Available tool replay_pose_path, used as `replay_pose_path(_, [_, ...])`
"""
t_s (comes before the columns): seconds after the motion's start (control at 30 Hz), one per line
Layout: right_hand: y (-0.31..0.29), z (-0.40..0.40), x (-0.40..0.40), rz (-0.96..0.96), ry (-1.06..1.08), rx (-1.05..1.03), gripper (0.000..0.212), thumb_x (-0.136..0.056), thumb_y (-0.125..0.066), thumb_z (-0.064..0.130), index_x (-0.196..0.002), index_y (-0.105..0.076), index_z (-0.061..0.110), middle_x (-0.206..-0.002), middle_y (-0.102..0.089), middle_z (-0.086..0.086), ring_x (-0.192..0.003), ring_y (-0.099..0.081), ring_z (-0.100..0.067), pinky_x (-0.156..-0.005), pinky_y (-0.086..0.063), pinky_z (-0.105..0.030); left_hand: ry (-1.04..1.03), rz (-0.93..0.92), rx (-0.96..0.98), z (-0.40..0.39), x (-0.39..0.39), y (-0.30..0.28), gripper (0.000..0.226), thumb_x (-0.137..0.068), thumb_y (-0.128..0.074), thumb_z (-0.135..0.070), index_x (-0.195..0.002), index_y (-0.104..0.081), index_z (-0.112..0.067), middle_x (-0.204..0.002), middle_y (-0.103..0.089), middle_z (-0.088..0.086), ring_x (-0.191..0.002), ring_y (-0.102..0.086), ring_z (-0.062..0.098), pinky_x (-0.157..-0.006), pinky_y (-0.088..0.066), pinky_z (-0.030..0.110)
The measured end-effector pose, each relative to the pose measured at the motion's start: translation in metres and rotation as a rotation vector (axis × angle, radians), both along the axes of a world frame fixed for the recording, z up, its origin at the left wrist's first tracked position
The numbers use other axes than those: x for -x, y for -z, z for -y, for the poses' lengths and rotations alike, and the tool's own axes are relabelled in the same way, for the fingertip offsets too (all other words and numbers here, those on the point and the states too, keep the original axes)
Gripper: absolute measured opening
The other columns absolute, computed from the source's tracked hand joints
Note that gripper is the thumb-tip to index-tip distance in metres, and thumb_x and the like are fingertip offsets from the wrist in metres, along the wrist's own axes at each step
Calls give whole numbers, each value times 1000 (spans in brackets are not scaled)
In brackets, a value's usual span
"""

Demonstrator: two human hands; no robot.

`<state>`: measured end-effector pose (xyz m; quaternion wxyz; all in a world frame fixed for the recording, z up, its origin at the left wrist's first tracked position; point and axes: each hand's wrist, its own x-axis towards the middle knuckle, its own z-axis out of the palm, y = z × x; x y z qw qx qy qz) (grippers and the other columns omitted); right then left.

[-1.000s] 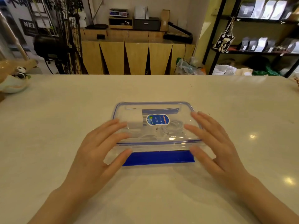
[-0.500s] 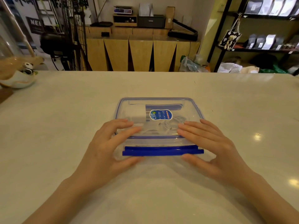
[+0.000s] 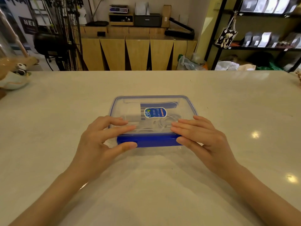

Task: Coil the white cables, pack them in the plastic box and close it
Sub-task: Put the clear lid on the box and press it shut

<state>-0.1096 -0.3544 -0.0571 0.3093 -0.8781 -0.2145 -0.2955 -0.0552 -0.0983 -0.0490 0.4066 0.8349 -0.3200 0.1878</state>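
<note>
A clear plastic box (image 3: 187, 105) with a blue-rimmed lid and a blue sticker sits on the pale table in front of me. White coiled cables (image 3: 164, 121) and a white charger show through the lid. The near blue latch (image 3: 154, 141) is folded down against the box's front wall. My left hand (image 3: 101, 141) grips the near left corner, fingers on the lid and thumb on the latch. My right hand (image 3: 203, 139) holds the near right corner the same way, thumb at the latch's right end. A second blue latch (image 3: 159, 105) shows at the far side.
A pale dish holding a small panda figure (image 3: 21, 69) stands at the table's far left edge. Beyond the table are wooden cabinets (image 3: 136, 53) and black shelving (image 3: 260, 46) at the right. The table (image 3: 244, 103) stretches wide on both sides of the box.
The near blue latch has swung from lying flat on the table up and down against the box front. Both hands moved inward onto the lid, thumbs pressing the latch.
</note>
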Motion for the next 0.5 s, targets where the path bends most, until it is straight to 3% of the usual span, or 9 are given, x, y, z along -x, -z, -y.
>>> replay_pose_path(0.1, [-2,-1,0,-18,1,-27,30,-87,-52,33,-109,-65,18,-112,-64,11,-112,-56,-4,-103,-34,-27,9,-4,-46,-1,-2,-7,48,-66,-57,-64,-105,-62,-36,-97,-57,-27,-97,-54,0,-82,-42,15])
replay_pose_path(0.17, [-9,-1,-2,-43,-27,-65,25,-84,-56,32,-100,-70,19,-105,-68,11,-105,-60,-6,-96,-39,-26,28,-23,-74,-1,-6,-17,37,-66,-61,-57,-91,-70,-32,-86,-62,-20,-89,-57,3,-76,-42,14])
replay_pose_path(0.23, [-23,0,-9,-174,-64,-202,18,-81,-57,30,-85,-73,23,-91,-73,14,-93,-63,-8,-85,-44,-23,37,-92,-61,3,-16,-32,30,-67,-60,-53,-77,-71,-27,-84,-64,-9,-79,-59,7,-68,-42,12])
replay_pose_path(0.3, [-38,2,-28,-318,-44,-301,16,-82,-58,28,-80,-73,23,-84,-72,11,-88,-62,-10,-77,-46,-21,-5,-181,-62,10,-36,-47,30,-70,-62,-52,-77,-69,-23,-73,-66,-3,-73,-61,10,-62,-44,13])
replay_pose_path(0.4, [-47,7,-68,-410,104,-250,10,-82,-63,21,-89,-67,26,-96,-65,7,-97,-56,-8,-82,-42,-22,-85,-281,-92,24,-72,-51,17,-75,-66,-33,-90,-65,-24,-68,-65,-4,-62,-58,8,-60,-44,19])
replay_pose_path(0.5, [-46,14,-99,-492,201,-309,23,-80,-66,23,-103,-63,22,-112,-62,2,-107,-53,-12,-91,-39,-27,-174,-366,-44,32,-97,-43,20,-71,-72,-27,-89,-64,-22,-70,-58,-4,-61,-48,10,-56,-39,20])
